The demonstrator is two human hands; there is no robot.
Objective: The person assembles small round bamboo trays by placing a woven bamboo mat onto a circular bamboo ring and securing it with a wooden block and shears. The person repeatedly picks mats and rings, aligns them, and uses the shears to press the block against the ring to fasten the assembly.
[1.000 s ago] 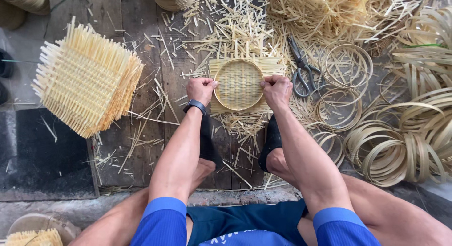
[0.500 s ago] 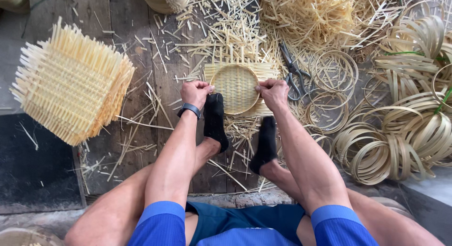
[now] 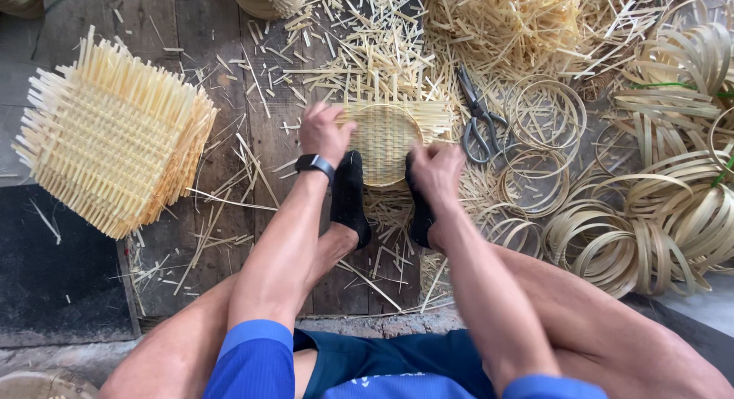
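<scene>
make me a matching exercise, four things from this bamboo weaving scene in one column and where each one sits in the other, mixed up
Things:
1. round woven basket
2. scissors
3. stack of square woven mats
4. wristwatch

Places:
A. on the left wrist
B. on the floor far out to the person's left
C. between the left hand and right hand, at the toes of the black socks
D. flat on the floor just to the right of the basket, beside the thin bamboo rings

Pairs: 1-C, 2-D, 3-B, 4-A
</scene>
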